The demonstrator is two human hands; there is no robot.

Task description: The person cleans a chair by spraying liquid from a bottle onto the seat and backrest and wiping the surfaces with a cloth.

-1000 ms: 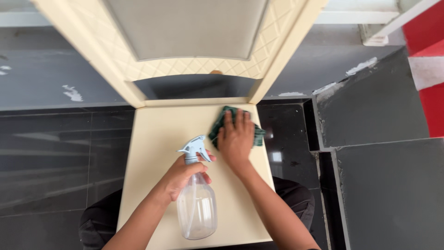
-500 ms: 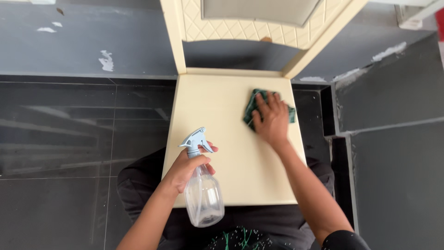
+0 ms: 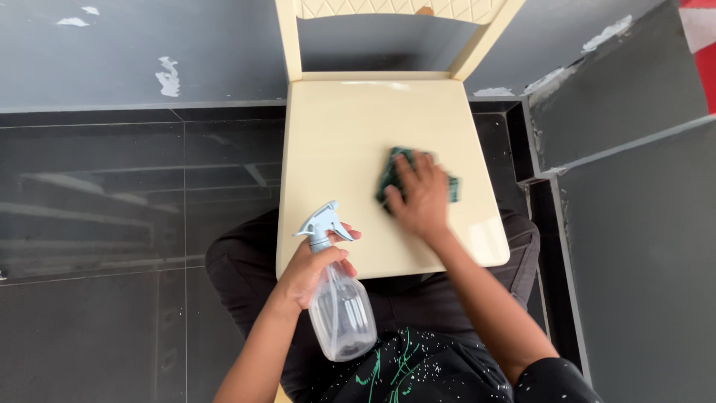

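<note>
A cream plastic chair [image 3: 335,134] stands in front of me, its seat facing up. My right hand [image 3: 419,198] presses flat on a dark green cloth [image 3: 391,173] on the right half of the seat. My left hand [image 3: 312,270] grips a clear spray bottle [image 3: 339,310] with a pale blue trigger head, held over the seat's front left edge. The bottle's body hangs above my lap.
Dark glossy floor tiles [image 3: 112,194] lie to the left. A grey wall [image 3: 149,52] with chipped paint runs behind the chair. Grey steps [image 3: 641,224] rise on the right, with a red and white surface [image 3: 701,37] at the top right corner.
My right hand has slid the cloth from the back right of the seat toward its middle and front. The view has shifted down the chair. The bottle stays in my left hand.
</note>
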